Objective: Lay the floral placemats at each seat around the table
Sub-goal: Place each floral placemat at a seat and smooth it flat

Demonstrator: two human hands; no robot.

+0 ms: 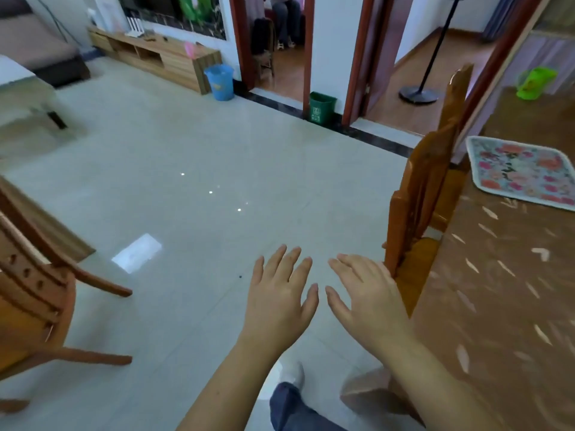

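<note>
Placemat, floral with pink and orange blooms and a pale border, lies flat on the brown patterned bench at about two o'clock from your hands. It sits near the bench's edge, just past a wooden chair. It is the only mat in view, so I judge one seat served and the rest not yet done; whether more mats wait out of sight cannot be told.

Your left hand and right hand hover side by side over the tiled floor, palms down, fingers straight and spread, holding nothing. The right one is just beside the chair's frame.

Since you carry no mat, the next move calls for fetching one, then turning to an unserved seat. A second chair stands at nine o'clock, well apart from the bench.

Writing: the green bin at twelve o'clock bears a pale mark, too small to read. The blue bin at eleven shows a yellowish mark, also illegible.
</note>
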